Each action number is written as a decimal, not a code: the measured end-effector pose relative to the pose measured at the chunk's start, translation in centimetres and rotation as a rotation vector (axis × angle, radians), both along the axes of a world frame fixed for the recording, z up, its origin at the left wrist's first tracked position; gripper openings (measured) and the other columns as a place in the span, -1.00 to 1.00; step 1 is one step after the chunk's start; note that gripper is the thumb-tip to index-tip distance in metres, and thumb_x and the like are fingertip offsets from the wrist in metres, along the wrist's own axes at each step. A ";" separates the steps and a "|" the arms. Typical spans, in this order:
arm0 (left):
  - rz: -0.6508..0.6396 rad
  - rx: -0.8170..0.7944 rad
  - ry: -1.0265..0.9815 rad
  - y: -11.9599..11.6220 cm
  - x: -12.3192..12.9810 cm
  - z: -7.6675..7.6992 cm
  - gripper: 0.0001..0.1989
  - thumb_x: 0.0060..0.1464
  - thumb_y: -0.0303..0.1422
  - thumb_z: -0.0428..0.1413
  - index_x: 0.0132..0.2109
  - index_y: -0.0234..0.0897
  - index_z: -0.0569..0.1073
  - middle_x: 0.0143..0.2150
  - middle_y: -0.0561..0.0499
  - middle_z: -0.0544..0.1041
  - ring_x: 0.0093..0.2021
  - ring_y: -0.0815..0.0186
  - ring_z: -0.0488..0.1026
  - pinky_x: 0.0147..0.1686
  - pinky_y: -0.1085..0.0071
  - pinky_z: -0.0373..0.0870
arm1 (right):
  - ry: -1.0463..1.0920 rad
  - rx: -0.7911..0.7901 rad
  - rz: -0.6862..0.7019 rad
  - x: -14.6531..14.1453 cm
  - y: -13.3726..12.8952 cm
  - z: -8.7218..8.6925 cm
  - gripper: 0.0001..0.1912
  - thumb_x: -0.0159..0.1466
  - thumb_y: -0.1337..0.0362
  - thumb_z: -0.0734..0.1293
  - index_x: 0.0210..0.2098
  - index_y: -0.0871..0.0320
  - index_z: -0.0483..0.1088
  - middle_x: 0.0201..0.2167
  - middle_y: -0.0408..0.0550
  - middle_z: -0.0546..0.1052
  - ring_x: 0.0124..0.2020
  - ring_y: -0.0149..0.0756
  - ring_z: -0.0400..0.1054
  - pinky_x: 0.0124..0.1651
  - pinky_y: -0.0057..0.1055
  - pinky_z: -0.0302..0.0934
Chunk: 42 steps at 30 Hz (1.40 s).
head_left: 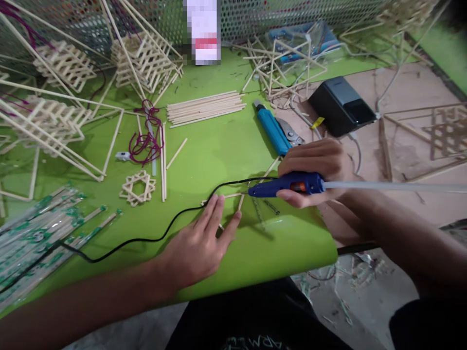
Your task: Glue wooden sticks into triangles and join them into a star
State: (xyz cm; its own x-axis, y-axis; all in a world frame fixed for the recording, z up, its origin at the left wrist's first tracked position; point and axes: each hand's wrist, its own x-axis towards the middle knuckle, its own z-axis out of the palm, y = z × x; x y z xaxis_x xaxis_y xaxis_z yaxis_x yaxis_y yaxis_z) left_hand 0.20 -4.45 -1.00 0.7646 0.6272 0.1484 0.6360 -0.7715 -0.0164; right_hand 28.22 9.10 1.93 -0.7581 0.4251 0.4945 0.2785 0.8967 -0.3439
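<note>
My right hand point(317, 165) is wrapped round a blue hot glue gun point(268, 187), with a long glue stick point(394, 186) running out of its back. The gun's nozzle is at the corner of small wooden sticks point(233, 196) lying on the green table. My left hand point(200, 243) lies palm down with its fingers spread, fingertips pressing on these sticks; part of them is hidden beneath it. The gun's black cord point(171, 224) passes by the left fingertips. Beyond the right hand lie teal-handled pruning shears point(272, 129).
Bundled bare sticks point(206, 109) lie behind the hands. To the left are a small star-shaped stick frame point(138, 188), purple string point(146, 138), wrapped chopsticks point(44, 238) and stacked stick structures point(146, 61). A dark box-shaped device point(341, 107) with cables stands at right.
</note>
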 end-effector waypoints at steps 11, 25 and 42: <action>-0.026 -0.013 0.009 0.0 -0.2 -0.1 -0.31 0.20 -0.38 0.17 0.37 -0.58 0.17 0.32 -0.65 0.17 0.37 -0.30 0.08 0.15 0.01 0.45 | 0.012 -0.029 -0.012 0.0 -0.1 0.1 -0.79 0.19 0.09 0.42 -0.41 0.08 0.41 -0.58 -0.15 0.44 -0.57 -0.36 0.31 -0.49 -0.34 0.22; -0.027 -0.023 0.004 -0.1 -0.2 -0.1 -0.33 0.19 -0.41 0.15 0.37 -0.61 0.17 0.32 -0.61 0.20 0.40 -0.30 0.03 0.17 -0.01 0.43 | -0.001 -0.036 -0.035 -0.2 -0.2 0.1 -0.73 0.24 0.03 0.39 -0.41 0.10 0.41 -0.58 -0.14 0.46 -0.56 -0.38 0.34 -0.48 -0.40 0.22; -0.007 0.019 -0.002 0.0 -0.2 -0.1 -0.39 0.23 -0.29 0.14 0.34 -0.49 0.26 0.26 -0.60 0.31 0.32 -0.30 0.22 0.09 0.02 0.50 | 0.034 -0.389 -0.212 -2.6 -0.3 1.5 -0.49 0.14 -0.24 0.43 -0.37 0.11 0.51 -0.57 -0.15 0.50 -0.59 -0.40 0.32 -0.57 -0.38 0.16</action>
State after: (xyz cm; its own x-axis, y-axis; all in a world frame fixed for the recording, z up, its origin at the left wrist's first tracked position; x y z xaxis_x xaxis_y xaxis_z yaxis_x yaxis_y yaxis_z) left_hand 0.05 -4.42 -1.11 0.7688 0.6186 0.1619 0.6304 -0.7757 -0.0298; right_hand 25.65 8.83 3.45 -0.6201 0.7288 0.2903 0.4251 0.6231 -0.6565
